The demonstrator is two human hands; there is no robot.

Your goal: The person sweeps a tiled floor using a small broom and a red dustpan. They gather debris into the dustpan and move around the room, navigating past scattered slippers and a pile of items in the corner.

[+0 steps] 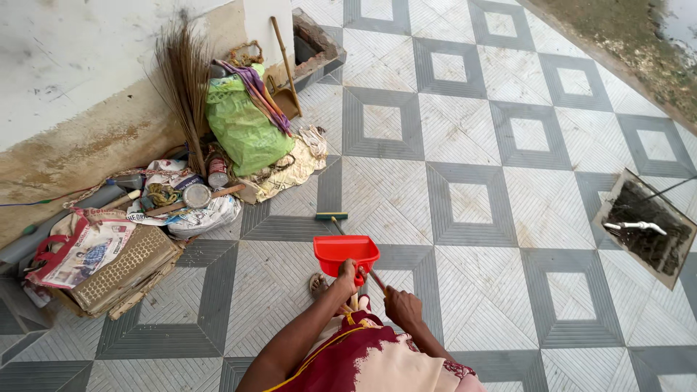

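We see a red dustpan (346, 252) held low over the tiled floor (465, 145), near the bottom edge of the view and a little left of its middle, its open mouth facing away from the person. The left hand (346, 278) is curled around the dustpan's rear edge, fingers closed on it. The right hand (401, 306), just beside it, is wrapped in a fist around the thin handle of a small broom (332, 216), whose green head rests on the floor just beyond the dustpan's far lip. A sandalled foot (318, 284) shows beside the left wrist. Ahead and to the right, the floor runs open and wide, grey and white squares with ribbed lines, up to a strip of bare ground (617, 29) along the top right corner. Near the right edge a rectangular pit (642, 226) filled with dark mud breaks the tiles, a white pipe fitting (636, 226) lying in it. To the left, along the stained wall (72, 94), the room narrows: a green sack (243, 127), a grass broom (185, 80) leaning upright, printed bags (76, 243), a woven mat (127, 268) and small clutter crowd the floor's left edge.
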